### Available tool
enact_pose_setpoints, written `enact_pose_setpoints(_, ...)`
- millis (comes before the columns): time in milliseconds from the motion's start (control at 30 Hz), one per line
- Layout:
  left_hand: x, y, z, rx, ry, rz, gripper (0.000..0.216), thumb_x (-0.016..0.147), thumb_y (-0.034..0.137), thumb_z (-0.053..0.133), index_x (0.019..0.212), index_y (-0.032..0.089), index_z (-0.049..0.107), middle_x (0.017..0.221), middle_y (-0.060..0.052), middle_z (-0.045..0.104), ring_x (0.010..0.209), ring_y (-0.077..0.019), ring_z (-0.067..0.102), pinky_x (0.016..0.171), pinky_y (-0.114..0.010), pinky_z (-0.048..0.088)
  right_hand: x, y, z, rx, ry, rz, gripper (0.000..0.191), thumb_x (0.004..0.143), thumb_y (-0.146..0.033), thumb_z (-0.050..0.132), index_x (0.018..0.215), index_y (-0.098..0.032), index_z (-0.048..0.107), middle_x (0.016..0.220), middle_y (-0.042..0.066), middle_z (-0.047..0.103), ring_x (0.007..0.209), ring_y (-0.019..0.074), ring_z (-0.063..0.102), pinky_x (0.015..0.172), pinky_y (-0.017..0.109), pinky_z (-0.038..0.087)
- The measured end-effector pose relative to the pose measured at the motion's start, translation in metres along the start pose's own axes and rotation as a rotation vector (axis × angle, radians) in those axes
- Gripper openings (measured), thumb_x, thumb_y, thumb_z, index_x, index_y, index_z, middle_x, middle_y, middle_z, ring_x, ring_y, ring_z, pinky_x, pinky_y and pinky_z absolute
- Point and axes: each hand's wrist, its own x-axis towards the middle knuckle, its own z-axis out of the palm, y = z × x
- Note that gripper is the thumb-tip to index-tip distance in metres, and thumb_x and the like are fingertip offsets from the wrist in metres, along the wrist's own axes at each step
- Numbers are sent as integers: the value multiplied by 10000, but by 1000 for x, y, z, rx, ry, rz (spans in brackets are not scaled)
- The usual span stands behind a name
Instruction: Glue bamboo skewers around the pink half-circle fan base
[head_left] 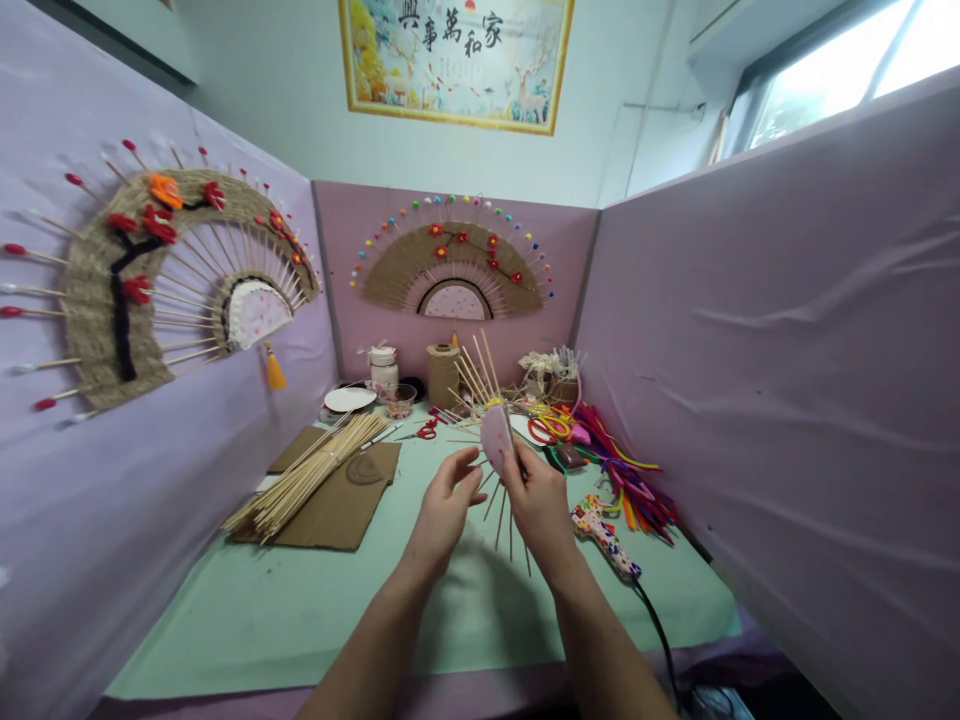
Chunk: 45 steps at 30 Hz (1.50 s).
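Two hands in the head view, both ours, out over the middle of the green tabletop (300,625). Our right hand (538,495) is gripping a pale pink half-round piece (495,438) by its lower end, thumb on the face. We're holding it up off the table, tilted nearly on edge, with thin wooden sticks (471,378) fanning out of it above and below. Our left hand (450,492) is just beside it, fingers loosely curled with a gap to the thumb, nothing gripped; can't tell if the fingertips touch any sticks.

Over to the left we've got a fat bundle of sticks (322,475) lying on brown cardboard (367,510), and red-handled scissors (426,430) a bit behind our hands. To the right of our right hand there's a spotty glue gun (606,540) on its side, cord trailing off the front, near a messy heap of colourful fuzzy stems (637,490). A cone of twine (442,374) stands at the back, below a decorated fan (397,265) on the pink panel.
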Motion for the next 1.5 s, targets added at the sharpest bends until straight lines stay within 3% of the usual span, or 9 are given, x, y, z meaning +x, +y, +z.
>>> enact_pose_setpoints(67,-2,-20,-4,81,172,56,271,749,388,669,925,182,655,1004,-78,661,960,-215,586,675,-281,496,-2,-1,1,23,45,-3,346,960,-311,446,1206,-181,651,1109,109,726,956,229,696,807,317,542)
enact_pose_setpoints(133,-4,-37,-8,125,175,-10,253,759,417,652,817,171,634,841,-54,643,824,-191,577,642,-278,453,-4,-3,2,46,64,-4,353,959,-302,452,1240,-187,632,1128,110,719,981,231,693,839,331,543)
enact_pose_setpoints(233,0,-49,-12,107,226,-5,314,760,471,654,852,174,610,875,-56,634,865,-202,576,763,-326,451,-9,-4,5,94,73,-23,365,955,-290,462,1274,-190,609,1130,112,717,969,229,697,845,341,554)
enact_pose_setpoints(400,6,-31,-9,225,388,286,452,738,433,711,1085,207,532,1150,-85,568,1083,-231,538,922,-388,407,-21,-2,16,200,93,-48,359,952,-289,470,1273,-193,599,1175,119,693,1011,232,681,848,354,564)
enact_pose_setpoints(633,-8,-32,7,330,386,520,436,787,365,688,1148,235,479,1175,-81,521,1123,-234,510,930,-373,410,-29,1,37,323,164,25,300,965,-311,441,1160,-177,626,1021,89,721,892,196,684,795,309,559)
enact_pose_setpoints(833,-10,-32,9,340,262,582,581,818,314,660,1345,287,418,1410,-107,384,1333,-263,381,1058,-424,379,-33,9,43,287,173,-88,337,960,-261,444,1264,-190,573,1190,117,679,1081,219,653,920,370,535)
enact_pose_setpoints(1133,1,-2,9,-22,117,346,724,777,283,710,1412,351,370,1524,-62,338,1367,-256,376,947,-323,515,-33,4,31,238,111,-238,268,935,-169,490,1171,-202,613,1127,107,690,1094,209,641,946,387,533)
enact_pose_setpoints(1300,2,-3,3,-96,83,338,724,737,262,749,1377,329,416,1461,-83,425,1342,-274,406,877,-336,560,-32,0,15,306,-19,-174,478,897,-180,547,1363,-210,446,1300,121,596,1219,227,566,1018,424,492)
enact_pose_setpoints(1500,-8,-17,7,-97,49,395,638,740,275,752,1312,308,473,1432,-100,416,1337,-288,405,860,-338,575,-25,-19,-6,249,135,-390,457,853,-140,625,1287,-253,534,1138,92,647,1082,232,611,928,435,530)
